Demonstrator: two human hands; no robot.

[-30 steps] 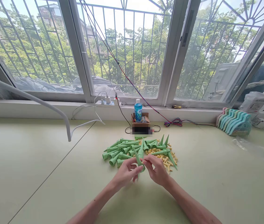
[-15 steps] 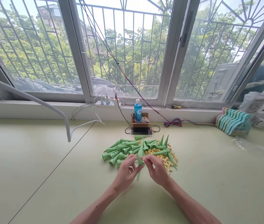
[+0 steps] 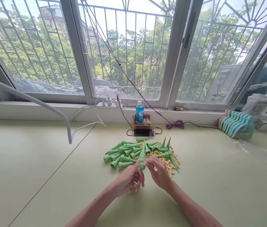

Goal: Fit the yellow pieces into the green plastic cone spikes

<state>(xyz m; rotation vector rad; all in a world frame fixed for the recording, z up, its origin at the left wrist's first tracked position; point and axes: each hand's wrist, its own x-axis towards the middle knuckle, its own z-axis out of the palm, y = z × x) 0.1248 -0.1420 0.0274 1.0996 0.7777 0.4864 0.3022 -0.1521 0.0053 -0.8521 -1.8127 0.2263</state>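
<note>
A heap of green cone-shaped spikes (image 3: 124, 151) lies on the pale green table (image 3: 53, 176), with small yellow pieces (image 3: 171, 162) spread on its right side. Both my hands hover at the heap's near edge. My left hand (image 3: 128, 180) has its fingers curled, and its thumb and forefinger pinch the wide end of one green spike (image 3: 142, 159) whose tip points away from me. My right hand (image 3: 158, 174) is just to the right of that spike. Its fingertips are pinched together close to the spike's base, and whatever is between them is too small to make out.
Behind the heap stands a small cardboard box (image 3: 143, 127) with a blue-labelled bottle (image 3: 139, 113) in it. Red and black cables (image 3: 174, 124) run along the window sill. Stacked pastel hangers (image 3: 236, 123) and a clear bag (image 3: 256, 149) sit at the right. A white bent tube (image 3: 41, 105) hangs at the left.
The held green spike was turned over: half a second ago its tip pointed down toward me, now it points away. Both hands stayed at the heap's near edge.
</note>
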